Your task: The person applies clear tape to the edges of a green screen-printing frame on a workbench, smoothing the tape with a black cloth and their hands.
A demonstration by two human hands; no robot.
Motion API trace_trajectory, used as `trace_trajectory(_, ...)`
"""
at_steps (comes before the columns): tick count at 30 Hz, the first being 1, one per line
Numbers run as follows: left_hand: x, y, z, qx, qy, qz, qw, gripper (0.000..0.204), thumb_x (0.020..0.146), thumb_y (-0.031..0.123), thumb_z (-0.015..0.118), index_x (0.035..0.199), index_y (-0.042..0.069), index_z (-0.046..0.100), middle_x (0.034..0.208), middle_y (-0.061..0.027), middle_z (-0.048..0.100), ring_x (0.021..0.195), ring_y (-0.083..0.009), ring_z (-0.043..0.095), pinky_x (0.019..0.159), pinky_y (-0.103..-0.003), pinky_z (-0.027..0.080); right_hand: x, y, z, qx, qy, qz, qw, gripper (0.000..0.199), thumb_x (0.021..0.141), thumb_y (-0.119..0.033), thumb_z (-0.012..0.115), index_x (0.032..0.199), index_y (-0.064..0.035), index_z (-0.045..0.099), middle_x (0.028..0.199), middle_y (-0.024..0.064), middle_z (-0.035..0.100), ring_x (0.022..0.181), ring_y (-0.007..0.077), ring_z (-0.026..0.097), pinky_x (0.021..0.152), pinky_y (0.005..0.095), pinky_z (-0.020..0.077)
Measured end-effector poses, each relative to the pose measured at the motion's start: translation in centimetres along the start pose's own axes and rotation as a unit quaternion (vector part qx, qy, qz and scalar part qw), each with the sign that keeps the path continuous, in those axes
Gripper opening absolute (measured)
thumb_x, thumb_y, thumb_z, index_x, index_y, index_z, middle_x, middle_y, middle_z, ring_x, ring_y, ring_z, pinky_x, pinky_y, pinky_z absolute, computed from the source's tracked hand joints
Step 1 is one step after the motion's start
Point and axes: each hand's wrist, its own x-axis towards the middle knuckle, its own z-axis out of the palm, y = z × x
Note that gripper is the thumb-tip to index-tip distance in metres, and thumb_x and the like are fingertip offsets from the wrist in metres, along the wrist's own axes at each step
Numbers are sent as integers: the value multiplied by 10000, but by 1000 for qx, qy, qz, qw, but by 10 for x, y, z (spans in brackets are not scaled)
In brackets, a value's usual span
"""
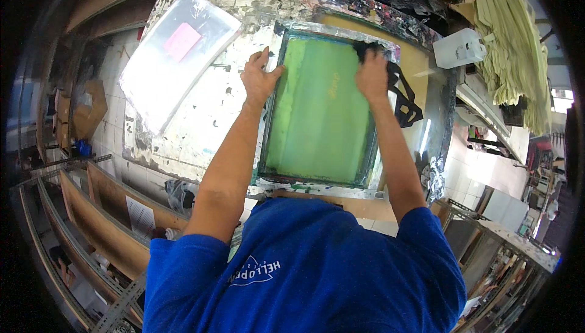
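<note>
A person in a blue shirt leans over a paint-stained table (201,120), seen from above, both bare forearms reaching forward to a framed printing screen (320,110) with green mesh that lies flat on the table near its middle. The left hand (260,77) rests on the left edge of the screen's frame, fingers spread and pressed flat, the thumb lying along the frame. The right hand (372,74) sits on the green mesh near the screen's far right corner, fingers curled down over a dark rag (372,49) that it presses against the mesh; how firmly it holds the rag cannot be told. To the left of the screen, at the table's far left corner, lies a clear plastic sheet (177,53) with a pink square of paper (181,40) under it. To the right of the screen, beyond the table's edge, stand a white plastic jug (460,48) and a stack of pale yellow cloth (512,46).
</note>
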Motion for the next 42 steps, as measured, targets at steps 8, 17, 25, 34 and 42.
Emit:
trace_trajectory(8, -2, 8, -2, 43, 20, 8, 999, 708, 685, 319, 844, 1332, 131, 626, 1257, -82, 616, 1095, -251, 607, 927, -390, 473, 16, -102, 51, 42, -55, -95, 993, 399, 782, -94, 586, 1156, 42, 626, 1143, 180, 595, 1157, 368, 528, 983, 440, 456)
trace_trajectory(17, -1, -1, -1, 23, -2, -14, 1000, 706, 708, 325, 799, 1371, 190, 598, 1329, -52, 578, 1213, -276, 531, 1011, -472, 407, 24, -116, 47, 48, -98, -160, 981, 407, 820, -76, 551, 1216, -34, 636, 1303, 166, 582, 1217, 331, 532, 992, 420, 453)
trace_trajectory(25, -3, 3, -6, 39, -2, -15, 999, 709, 707, 342, 781, 1372, 178, 595, 1302, -62, 596, 1155, -277, 570, 950, -455, 459, 7, -10, 16, -158, -84, -23, 984, 290, 864, -145, 553, 1087, 10, 653, 1094, 157, 587, 957, 306, 594, 792, 388, 520)
trace_trajectory(34, -2, -2, 1, 48, 2, -14, 999, 722, 697, 417, 789, 1356, 182, 612, 1331, -72, 578, 1143, -260, 590, 944, -444, 459, -29, -20, -9, -237, -142, 16, 961, 209, 802, -128, 639, 921, 33, 699, 1035, 232, 636, 921, 348, 621, 766, 411, 540)
trace_trajectory(42, -28, -25, -82, -202, -216, -77, 952, 901, 863, 372, 753, 1551, 41, 275, 1518, -161, 432, 1337, -266, 462, 1075, -382, 400, -75, 3, -185, 5, -296, 147, 944, 238, 751, -148, 628, 894, 26, 708, 935, 266, 695, 901, 424, 688, 805, 490, 549)
